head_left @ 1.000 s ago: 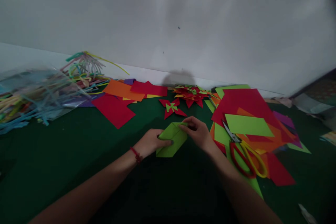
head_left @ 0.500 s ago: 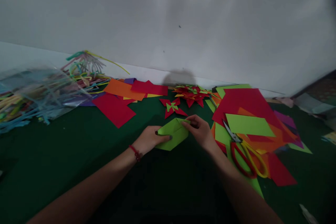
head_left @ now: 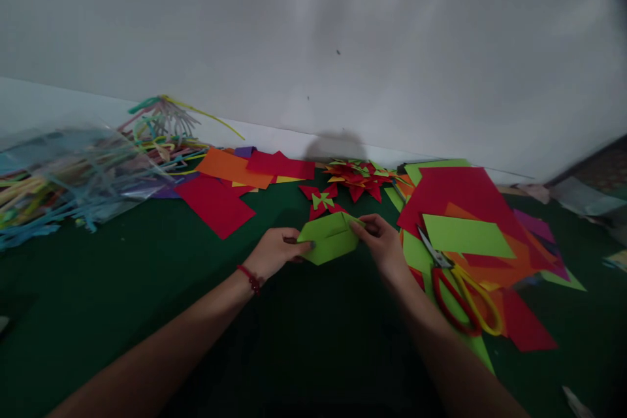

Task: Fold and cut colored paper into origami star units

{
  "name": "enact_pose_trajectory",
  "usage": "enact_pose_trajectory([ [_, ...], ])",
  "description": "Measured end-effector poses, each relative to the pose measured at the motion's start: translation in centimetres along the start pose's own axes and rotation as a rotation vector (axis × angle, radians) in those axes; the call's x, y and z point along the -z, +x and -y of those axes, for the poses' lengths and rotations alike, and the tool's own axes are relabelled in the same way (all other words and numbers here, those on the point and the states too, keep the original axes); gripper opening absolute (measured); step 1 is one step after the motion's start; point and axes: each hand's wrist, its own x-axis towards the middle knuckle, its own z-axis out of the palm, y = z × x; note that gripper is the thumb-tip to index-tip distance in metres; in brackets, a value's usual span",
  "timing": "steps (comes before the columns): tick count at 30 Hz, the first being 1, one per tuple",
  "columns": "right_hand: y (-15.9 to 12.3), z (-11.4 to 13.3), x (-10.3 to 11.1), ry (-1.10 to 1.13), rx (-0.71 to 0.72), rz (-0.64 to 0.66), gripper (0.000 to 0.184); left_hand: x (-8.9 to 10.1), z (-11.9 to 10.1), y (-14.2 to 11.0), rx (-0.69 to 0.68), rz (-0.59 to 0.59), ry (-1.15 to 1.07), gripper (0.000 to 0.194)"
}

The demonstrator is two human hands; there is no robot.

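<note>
A folded piece of light green paper (head_left: 329, 241) is held up between my two hands, above the green tabletop. My left hand (head_left: 275, 253) pinches its left corner, thumb on top and fingers underneath. At the upper right corner, my right hand (head_left: 382, 241) grips the paper between thumb and fingers. A crease or flap edge shows on its upper part. Just behind it lies a red paper star with a green centre (head_left: 322, 200), partly covered by the paper. Farther back is a pile of similar red and green stars (head_left: 360, 176).
Scissors (head_left: 458, 287) with red and yellow handles rest on scattered coloured paper sheets (head_left: 455, 196) at right. Red paper (head_left: 215, 206) and orange paper (head_left: 235, 168) lie at back left. A clear bag (head_left: 98, 163) of pipe cleaners stands far left. A white wall (head_left: 294, 39) rises behind.
Both hands have shifted slightly right with the green paper, and it has tilted, so it looks flatter and covers more of the nearest star. My left hand now grips nearer its left corner.
</note>
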Motion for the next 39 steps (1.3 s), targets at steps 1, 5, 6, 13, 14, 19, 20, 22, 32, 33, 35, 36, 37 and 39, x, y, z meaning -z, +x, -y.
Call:
enact_pose_trajectory([
  [1,0.1,-0.1,0.1,0.010,-0.006,-0.011,0.031,0.1,0.0,0.0,-0.008,-0.006,0.002,0.023],
  [5,0.1,0.1,0.1,0.025,-0.011,-0.021,0.030,0.0,-0.1,-0.1,-0.054,-0.014,0.048,0.025],
  [6,0.0,0.2,0.1,0.025,-0.008,-0.021,0.029,-0.1,-0.2,-0.1,-0.064,-0.012,0.058,0.025],
  [13,-0.1,0.7,0.3,0.031,0.005,0.012,0.026,0.1,-0.2,-0.1,-0.120,0.015,0.174,0.026],
  [14,-0.1,0.8,0.4,0.026,0.010,0.011,0.025,0.2,-0.3,-0.1,-0.122,0.038,0.200,0.026],
  [19,-0.3,1.3,0.1,-0.034,-0.011,0.154,0.024,0.1,-0.7,-0.3,-0.090,0.170,0.163,0.030],
  [20,-0.5,1.4,-0.1,-0.052,-0.016,0.205,0.024,0.0,-0.7,-0.3,-0.083,0.182,0.139,0.030],
  [22,-0.9,1.7,-0.6,-0.089,-0.006,0.280,0.023,-0.4,-0.4,-0.4,-0.067,0.200,0.096,0.031],
  [32,-1.9,2.0,-1.9,-0.229,0.108,0.294,0.019,-1.5,0.0,-1.2,-0.031,0.124,0.120,0.026],
  [33,-1.9,2.0,-1.8,-0.231,0.112,0.298,0.019,-1.6,-0.1,-1.2,-0.036,0.124,0.126,0.025],
  [35,-1.9,2.1,-1.7,-0.231,0.117,0.295,0.018,-1.5,-0.1,-1.2,-0.047,0.143,0.125,0.025],
  [36,-1.8,2.1,-1.6,-0.226,0.116,0.288,0.017,-1.4,-0.1,-1.1,-0.048,0.154,0.124,0.026],
  [37,-1.8,2.1,-1.5,-0.220,0.112,0.282,0.017,-1.4,-0.1,-1.1,-0.047,0.161,0.122,0.027],
  [39,-1.7,2.2,-1.4,-0.213,0.102,0.271,0.018,-1.3,0.0,-1.1,-0.040,0.160,0.132,0.029],
])
